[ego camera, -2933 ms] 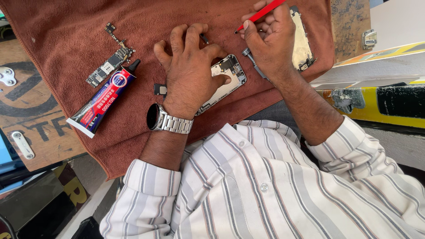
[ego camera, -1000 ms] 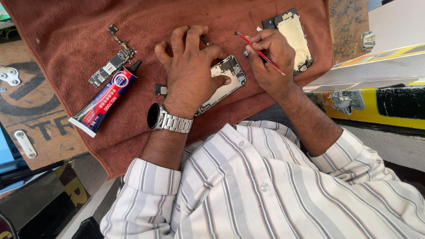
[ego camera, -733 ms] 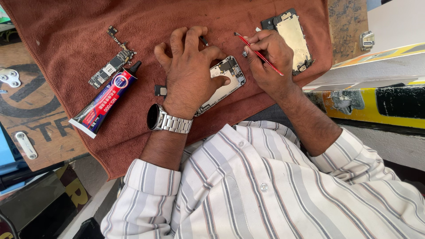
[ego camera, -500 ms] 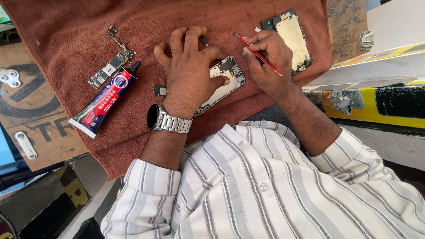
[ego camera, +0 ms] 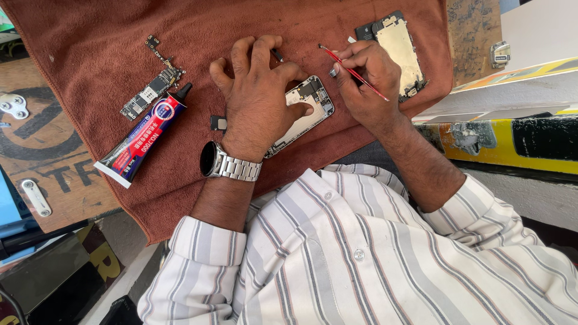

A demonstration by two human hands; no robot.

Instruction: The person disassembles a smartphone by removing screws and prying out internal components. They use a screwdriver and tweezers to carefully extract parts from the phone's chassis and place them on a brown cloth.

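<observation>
My left hand (ego camera: 259,99), with a metal watch (ego camera: 220,162) on its wrist, presses down on an opened phone housing (ego camera: 312,103) lying on a brown towel (ego camera: 198,30). Its fingers are spread over the housing's left part. My right hand (ego camera: 367,84) is just right of the housing and pinches a thin red tool (ego camera: 355,73), whose tip points up and to the left above the housing's top corner. Whether the tip touches anything is unclear.
A detached phone screen assembly (ego camera: 398,45) lies at the towel's upper right. A red and blue glue tube (ego camera: 143,137), a bare circuit board (ego camera: 150,90) and a small black part (ego camera: 218,123) lie to the left. A yellow and black box (ego camera: 512,138) sits at the right.
My right hand has come down from beside the screen assembly to the housing's top corner, and the red tool has swung to point up-left. My left hand has stayed on the housing.
</observation>
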